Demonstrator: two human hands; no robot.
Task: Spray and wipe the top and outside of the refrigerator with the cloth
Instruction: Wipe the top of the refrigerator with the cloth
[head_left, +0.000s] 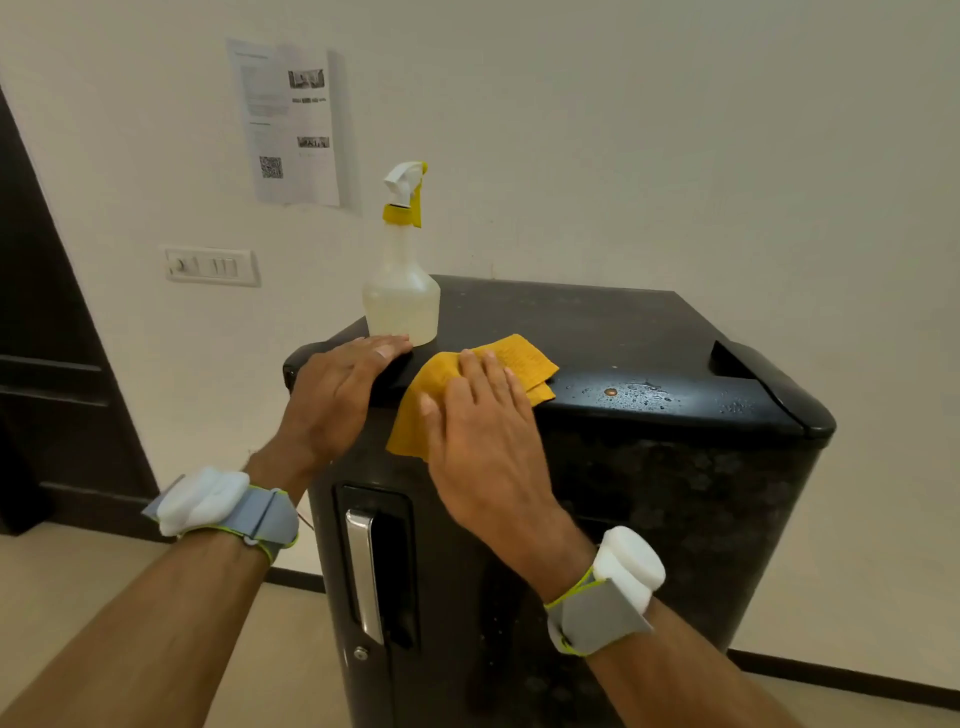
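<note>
A small black refrigerator (649, 467) stands against a pale wall, its top seen from above. The right hand (483, 431) lies flat on a yellow cloth (524, 358), fingers straight and close together, pressing it over the front edge of the refrigerator's top, left of the middle; part of the cloth hangs down over the upper door face and part spreads back onto the top. The left hand (337, 389) rests on the front left corner of the top, fingers straight and together, their tips just beside the base of a translucent spray bottle (401, 291). The bottle stands upright near the left edge of the top, with a white trigger head and a yellow collar. Water droplets (644, 392) bead on the top toward the front right corner. Each wrist carries a grey strap with a white block. A chrome door handle (365, 571) runs down the door's left side. On the wall hang a printed sheet (291, 124) and a switch plate (210, 266).
</note>
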